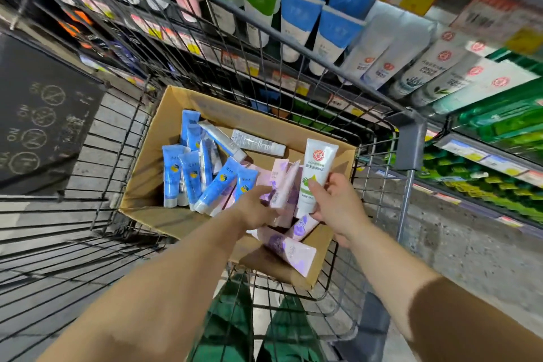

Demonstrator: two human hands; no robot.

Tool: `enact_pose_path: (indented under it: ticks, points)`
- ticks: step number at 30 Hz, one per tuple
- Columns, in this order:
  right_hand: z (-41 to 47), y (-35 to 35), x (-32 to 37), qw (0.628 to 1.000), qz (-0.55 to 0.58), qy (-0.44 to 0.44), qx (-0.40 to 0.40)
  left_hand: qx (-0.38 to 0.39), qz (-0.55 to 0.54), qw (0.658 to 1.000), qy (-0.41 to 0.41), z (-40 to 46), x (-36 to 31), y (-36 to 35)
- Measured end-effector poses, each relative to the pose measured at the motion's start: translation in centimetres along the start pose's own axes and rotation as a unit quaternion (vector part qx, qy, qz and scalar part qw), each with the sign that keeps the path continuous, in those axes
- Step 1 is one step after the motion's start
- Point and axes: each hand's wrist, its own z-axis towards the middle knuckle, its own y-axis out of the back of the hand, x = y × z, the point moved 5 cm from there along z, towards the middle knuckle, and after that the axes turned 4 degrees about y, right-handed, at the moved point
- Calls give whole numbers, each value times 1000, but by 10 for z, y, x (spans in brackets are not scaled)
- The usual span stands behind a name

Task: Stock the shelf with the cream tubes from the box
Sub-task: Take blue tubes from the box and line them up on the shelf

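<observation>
A: Where is the white cream tube (pixel 316 173)?
B: Upright, cap down, over the right end of the cardboard box (pixel 164 138). Right hand (pixel 338 206) is closed round its lower half, thumb across the front, red round emblem showing above the fingers.

A: Left hand (pixel 255 206)?
B: Down in the box just beside it, fingers curled onto a pink tube (pixel 283 185). Whether it truly grips, cannot tell; fingertips are hidden among the tubes.

A: Counts in the box?
B: Blue tubes (pixel 188 173): about seven, heaped at the left. Pink-lilac ones: at least four, near end. Two white-grey tubes (pixel 258 142) lying flat toward the far wall. One white tube, in hand.

A: Surroundings?
B: Box sits in a wire shopping cart (pixel 117 161). Shelf (pixel 382 38) beyond, upper right, carries rows of blue-white, green and white tubes with matching red emblems.
</observation>
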Motion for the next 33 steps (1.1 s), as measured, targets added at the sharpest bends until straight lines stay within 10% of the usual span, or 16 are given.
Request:
enact_pose_path:
  ticks: [5,13,24,33]
  points:
    - [-24,3,29,1000,18,9,4,187,-106,976,-17,-51,-6,29]
    - [-81,6,102,997,46,34,41,272,-191,941,-68,-132,-69,40]
    - [-168,81,167,988,66,136,24,280,-59,940,-185,-220,-188,-13]
    - [-223,285,124,968,122,197,-97,241,55,924,-293,-280,-257,-196]
